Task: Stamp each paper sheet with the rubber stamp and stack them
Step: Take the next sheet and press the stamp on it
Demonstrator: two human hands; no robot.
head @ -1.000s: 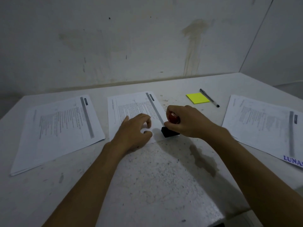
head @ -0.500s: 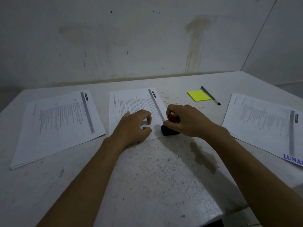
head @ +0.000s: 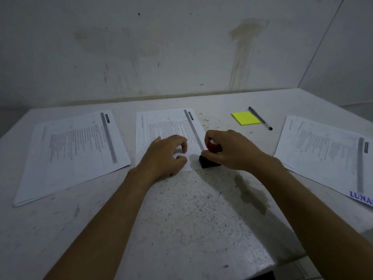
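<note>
A printed paper sheet [head: 167, 126] lies in the middle of the table. My left hand [head: 167, 154] rests flat on its near part with fingers curled and apart. My right hand [head: 232, 150] grips the red knob of the rubber stamp [head: 207, 162], whose black base presses on the sheet's near right corner. A pile of printed sheets [head: 74, 150] lies to the left. Another pile [head: 327, 154] lies at the right, its top sheet bearing a blue stamped mark [head: 361, 196] at the near corner.
A yellow sticky-note pad [head: 245, 118] and a pen [head: 260, 118] lie behind my right hand. A dark stain [head: 252, 193] marks the speckled table [head: 181, 219] near my right forearm. A wall rises right behind the table; the table's near right edge drops off.
Both hands hold nearly the same pose, with the stamp staying pressed on the sheet's corner. Only the view has shifted slightly.
</note>
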